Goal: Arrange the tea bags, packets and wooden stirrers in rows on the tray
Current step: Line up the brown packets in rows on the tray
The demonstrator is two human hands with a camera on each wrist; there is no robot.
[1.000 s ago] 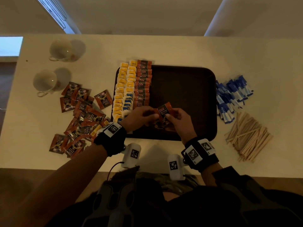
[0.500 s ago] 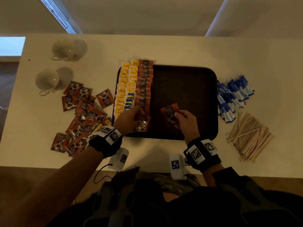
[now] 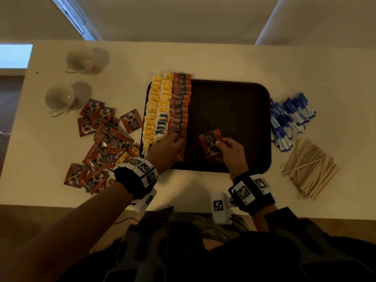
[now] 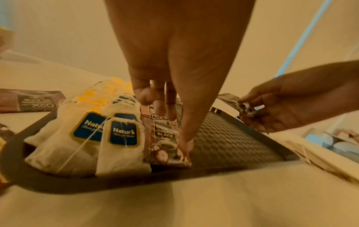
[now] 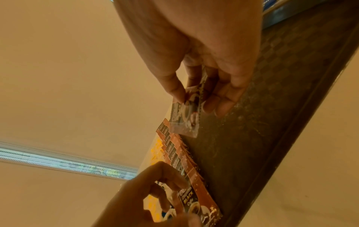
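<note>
A dark brown tray (image 3: 262, 127) holds two rows of tea bags (image 3: 157, 110) along its left side, yellow-tagged with blue-tagged ones (image 4: 120, 133) at the near end. Beside them runs a row of orange coffee packets (image 3: 180, 102). My left hand (image 3: 177, 140) presses its fingertips and thumb on the nearest packet (image 4: 167, 142) of that row, which lies flat on the tray. My right hand (image 3: 220, 142) pinches another orange coffee packet (image 3: 209, 142) between thumb and fingers, just above the tray's bare middle; the right wrist view shows that packet (image 5: 186, 121) hanging from the fingers.
Loose coffee packets (image 3: 101, 143) lie heaped on the white table left of the tray. Two white cups (image 3: 79, 60) (image 3: 59, 98) stand at the far left. Right of the tray are blue sachets (image 3: 289, 121) and a pile of wooden stirrers (image 3: 309, 167).
My left hand took one packet from the middle to the near end of the orange row and laid it down. My right hand kept its packet and drifted slightly right.
</note>
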